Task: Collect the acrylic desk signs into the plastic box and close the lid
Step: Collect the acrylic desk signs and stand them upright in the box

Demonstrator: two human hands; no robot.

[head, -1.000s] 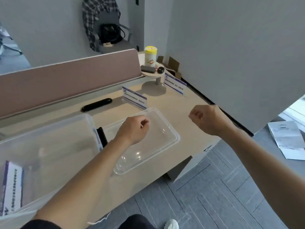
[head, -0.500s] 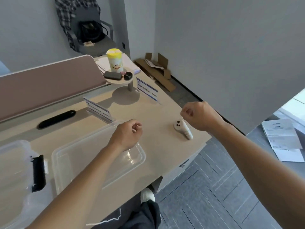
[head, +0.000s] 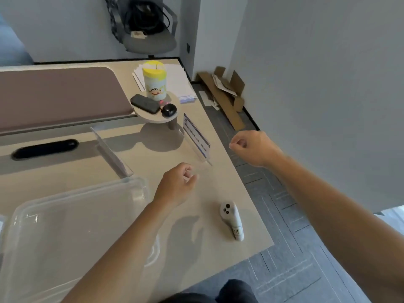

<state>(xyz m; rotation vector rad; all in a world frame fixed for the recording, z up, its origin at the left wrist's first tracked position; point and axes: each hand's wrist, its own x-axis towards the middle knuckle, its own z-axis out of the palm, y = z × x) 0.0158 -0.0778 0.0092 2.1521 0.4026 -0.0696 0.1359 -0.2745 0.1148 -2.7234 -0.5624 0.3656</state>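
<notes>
1. Change: the view swings right along the desk [head: 220, 193]. The plastic box, with a sign already in it a second ago, is out of frame to the left now. Only the clear lid [head: 72, 228] shows, lying flat at the lower left.
2. A white handheld controller [head: 232, 219] has come fully into view near the desk's front right corner. It was hidden a second ago.
3. Left hand [head: 175, 186]: loosely curled, grasping nothing. It has moved off the lid and hovers over bare desk, just short of the right sign's clear foot.
4. Right hand [head: 253, 147]: loosely fisted, empty, held in the air beyond the desk's right edge. Little changed.
5. Meaning, as a judgement: the reach is turning toward the two signs left standing; the right sign looks like the next pick. Lid stays off, so closing is well off.
6. Count, acrylic desk signs in view: two. The left sign [head: 113, 152] stands edge-on just behind the lid's far corner. The right sign [head: 195, 136] stands near the desk's right edge, blue-and-white print showing.
7. Count, lids: one. Boxes in view: none.
8. Count, on the small round shelf [head: 153, 118]: one yellow-capped canister [head: 154, 80], one black case [head: 145, 103], one black puck [head: 168, 110].
9. Count, other: one black oval grommet [head: 44, 148], one stack of papers [head: 179, 82], one chair [head: 148, 25] behind.
</notes>
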